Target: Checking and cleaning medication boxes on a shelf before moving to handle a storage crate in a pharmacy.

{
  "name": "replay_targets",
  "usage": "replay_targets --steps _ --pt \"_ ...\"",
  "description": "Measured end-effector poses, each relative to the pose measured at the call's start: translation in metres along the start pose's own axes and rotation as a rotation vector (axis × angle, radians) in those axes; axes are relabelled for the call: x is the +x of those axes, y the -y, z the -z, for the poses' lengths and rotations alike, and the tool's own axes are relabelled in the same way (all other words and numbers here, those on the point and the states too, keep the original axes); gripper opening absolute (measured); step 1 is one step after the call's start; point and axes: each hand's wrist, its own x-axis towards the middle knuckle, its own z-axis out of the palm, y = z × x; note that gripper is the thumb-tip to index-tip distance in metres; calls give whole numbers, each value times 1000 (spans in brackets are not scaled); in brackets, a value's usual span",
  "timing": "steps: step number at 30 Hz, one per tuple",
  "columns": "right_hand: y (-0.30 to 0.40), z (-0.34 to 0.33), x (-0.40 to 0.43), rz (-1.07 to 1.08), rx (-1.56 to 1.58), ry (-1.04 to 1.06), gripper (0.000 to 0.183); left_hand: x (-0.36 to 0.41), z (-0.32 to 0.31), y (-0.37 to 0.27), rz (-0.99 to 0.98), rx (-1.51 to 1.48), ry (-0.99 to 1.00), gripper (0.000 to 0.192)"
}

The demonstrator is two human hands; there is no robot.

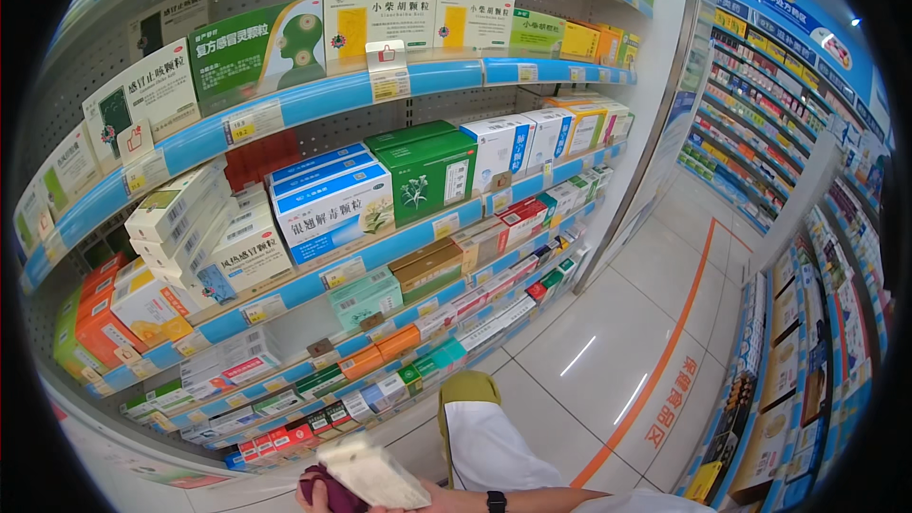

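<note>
Low in the view, my left hand grips a bunched dark purple cloth. Beside it, my right hand holds a pale, motion-blurred carton, its far end lifted towards the shelves. Cloth and carton overlap in the view; whether they touch, I cannot tell. Ahead, white cold-remedy boxes stand on a middle shelf, with several similar cartons stacked at a slant beside them. Right of these are white-and-blue granule boxes and a green carton.
Blue price-strip shelf edges curve across the front at several heights. Small card tags stick up from them. Right of the unit runs a tiled aisle with an orange floor line, then more stocked shelves. My knee is close to the lowest shelf.
</note>
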Motion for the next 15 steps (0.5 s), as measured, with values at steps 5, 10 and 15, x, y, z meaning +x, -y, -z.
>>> replay_targets --steps 5,10,15 --pt "-15 3 -1 3 78 33 55 -7 -3 9 -142 75 17 33" --pt "-25 11 -1 69 26 77 57 -2 8 17 -231 -56 -10 30" --pt "-29 18 3 -17 15 102 56 -11 -14 -12 -320 1 -33 32"
